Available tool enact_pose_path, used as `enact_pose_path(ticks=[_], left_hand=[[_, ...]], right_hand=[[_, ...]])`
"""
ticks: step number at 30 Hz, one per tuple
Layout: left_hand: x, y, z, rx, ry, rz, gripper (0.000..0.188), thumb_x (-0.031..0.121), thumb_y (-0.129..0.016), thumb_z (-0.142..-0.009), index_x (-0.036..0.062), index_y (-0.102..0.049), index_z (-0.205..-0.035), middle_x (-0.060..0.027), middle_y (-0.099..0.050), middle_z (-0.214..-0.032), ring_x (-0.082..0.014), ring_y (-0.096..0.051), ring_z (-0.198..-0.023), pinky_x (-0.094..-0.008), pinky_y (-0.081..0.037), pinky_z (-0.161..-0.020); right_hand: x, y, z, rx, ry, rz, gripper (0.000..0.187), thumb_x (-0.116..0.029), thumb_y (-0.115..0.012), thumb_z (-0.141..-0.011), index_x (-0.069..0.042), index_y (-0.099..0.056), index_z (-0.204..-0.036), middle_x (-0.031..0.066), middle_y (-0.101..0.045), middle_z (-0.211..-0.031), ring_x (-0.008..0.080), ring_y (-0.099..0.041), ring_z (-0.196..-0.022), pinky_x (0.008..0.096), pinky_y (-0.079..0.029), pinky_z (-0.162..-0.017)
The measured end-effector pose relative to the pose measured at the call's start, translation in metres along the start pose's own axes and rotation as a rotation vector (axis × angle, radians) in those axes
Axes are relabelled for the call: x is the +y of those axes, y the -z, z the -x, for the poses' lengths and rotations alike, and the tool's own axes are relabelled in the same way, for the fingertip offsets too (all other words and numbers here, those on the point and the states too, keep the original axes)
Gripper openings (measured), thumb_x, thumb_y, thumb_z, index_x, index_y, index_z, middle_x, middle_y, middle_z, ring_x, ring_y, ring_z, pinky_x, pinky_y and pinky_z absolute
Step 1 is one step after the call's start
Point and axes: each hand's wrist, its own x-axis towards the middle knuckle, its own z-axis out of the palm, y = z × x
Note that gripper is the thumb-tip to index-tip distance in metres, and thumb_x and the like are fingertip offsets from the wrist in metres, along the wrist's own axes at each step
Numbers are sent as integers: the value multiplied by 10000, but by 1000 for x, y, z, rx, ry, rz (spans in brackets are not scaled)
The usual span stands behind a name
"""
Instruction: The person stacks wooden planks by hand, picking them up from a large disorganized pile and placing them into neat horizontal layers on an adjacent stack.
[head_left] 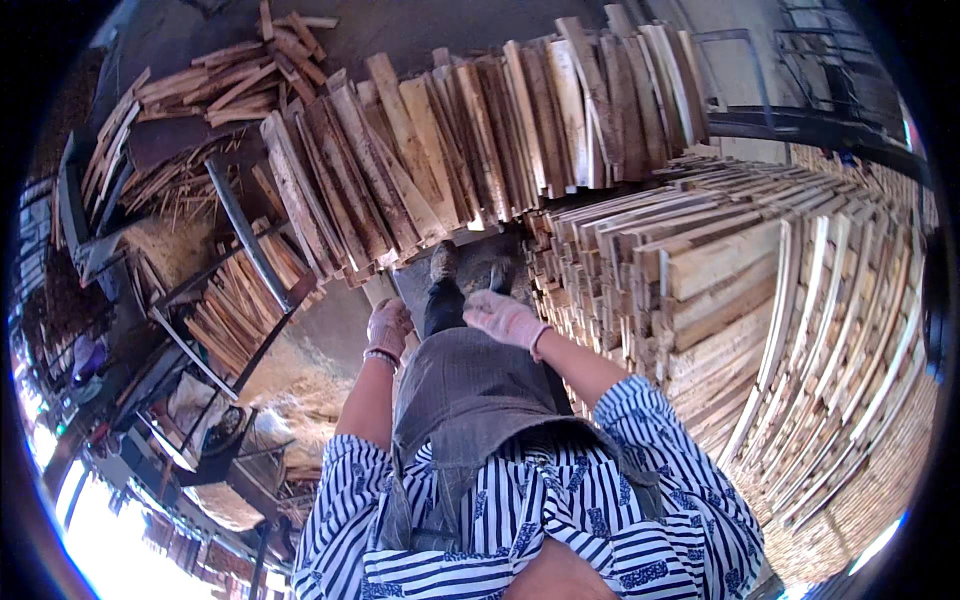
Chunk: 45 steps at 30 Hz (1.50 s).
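My left hand [389,328], in a pale pink knit glove, is closed at the end of a wooden board [378,289] that reaches up toward the row of upright boards. Much of this board is hidden by the hand and the row. To the right, my gloved right hand [507,319] hangs in front of my dark apron [480,380], its fingers extended leftward and nothing visible in them. Ahead of both hands, rough boards [470,140] lean side by side in a long row, some with bark-brown edges.
Tall stacks of sawn boards [720,290] rise close on my right. At the left stand a metal frame [245,230], loose slats [250,290] and sawdust [310,385]. A heap of scrap wood [230,80] lies at the far left.
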Motion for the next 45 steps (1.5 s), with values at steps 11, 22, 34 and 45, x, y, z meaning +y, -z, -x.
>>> enact_pose_path(ticks=[11, 22, 34, 45], left_hand=[[20, -6, -177, 459, -61, 353, 728, 535, -642, -918, 108, -382, -1447, -187, -416, -1453, -352, -447, -1319, -498, -408, -1027], [15, -18, -188, 321, -35, 449, 431, 357, -687, -953, 88, -561, -1265, -95, -666, -1104, -229, -638, -962, -420, -540, -819], [-28, -47, -95, -20, -168, -58, 474, 129, -742, -845, 78, -591, -1291, -81, -678, -1188, -261, -628, -1125, -382, -533, -901], [-43, -26, -195, -389, 119, 241, 522, 454, -559, -1004, 76, -548, -1363, -97, -630, -1325, -271, -623, -1180, -453, -496, -1028]], right_hand=[[-58, 61, -279, 70, -143, 39, 841, -459, -648, -936, 98, -295, -1458, 331, -541, -1320, 349, -573, -1229, 337, -499, -1038], [-67, -16, -336, 205, -346, 196, 1100, -523, -804, -759, 20, -241, -1532, 286, -413, -1494, 384, -447, -1369, 428, -388, -1134], [-39, 29, -234, -36, -224, -37, 1125, -583, -815, -740, 191, -328, -1396, 357, -553, -1312, 370, -579, -1231, 399, -457, -1064], [39, 9, -198, 6, -331, -336, 972, -433, -875, -743, 58, -393, -1430, 206, -633, -1264, 249, -607, -1162, 344, -471, -1017]])
